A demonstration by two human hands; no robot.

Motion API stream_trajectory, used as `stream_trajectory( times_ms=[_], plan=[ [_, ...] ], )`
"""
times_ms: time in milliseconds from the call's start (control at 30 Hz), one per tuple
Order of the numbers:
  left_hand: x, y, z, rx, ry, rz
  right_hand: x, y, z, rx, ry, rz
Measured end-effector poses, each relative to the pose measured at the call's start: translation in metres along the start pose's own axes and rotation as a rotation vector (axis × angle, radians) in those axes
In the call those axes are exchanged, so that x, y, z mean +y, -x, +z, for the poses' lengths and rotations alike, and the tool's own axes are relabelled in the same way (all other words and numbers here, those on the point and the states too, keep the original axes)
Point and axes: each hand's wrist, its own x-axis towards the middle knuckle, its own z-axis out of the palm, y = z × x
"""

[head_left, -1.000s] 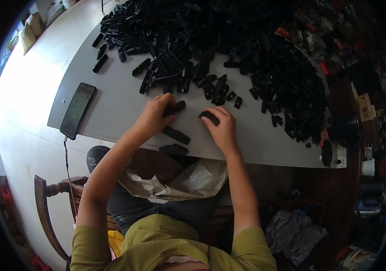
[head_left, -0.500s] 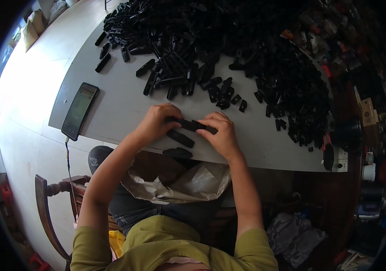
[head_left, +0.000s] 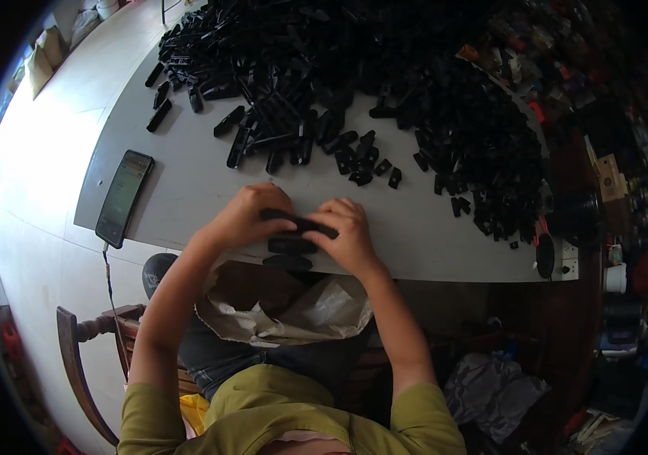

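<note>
Between my two hands, just in from the table's near edge, is a long black plastic part (head_left: 302,225). The fingers of my left hand (head_left: 257,212) close on its left end, and my right hand (head_left: 344,233) pinches its right end. Two more black pieces lie close below: one black elongated piece (head_left: 292,246) right under the held part, and another black elongated piece (head_left: 287,262) at the table edge. My fingers cover much of the held part, so whether it is one piece or two joined cannot be made out.
A big heap of black plastic parts (head_left: 278,91) fills the far side of the grey table (head_left: 210,182), with small black pieces (head_left: 483,174) spread at right. A phone (head_left: 124,199) with a cable lies at left. An open sack (head_left: 278,322) rests on my lap below the edge.
Both hands have shifted slightly left and drawn closer together along the held part. The whole scene has also slid a little left in the view.
</note>
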Motion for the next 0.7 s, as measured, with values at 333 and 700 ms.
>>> stream_trajectory(
  times_ms=[333,700],
  plan=[
    [-0.054,-0.002,-0.034,0.567,-0.265,-0.227,0.096,-0.01,-0.049,0.293,0.312,0.394],
    [-0.008,0.031,-0.01,0.138,0.243,-0.366,0.024,0.013,-0.021,0.21,-0.39,0.394]
  ],
)
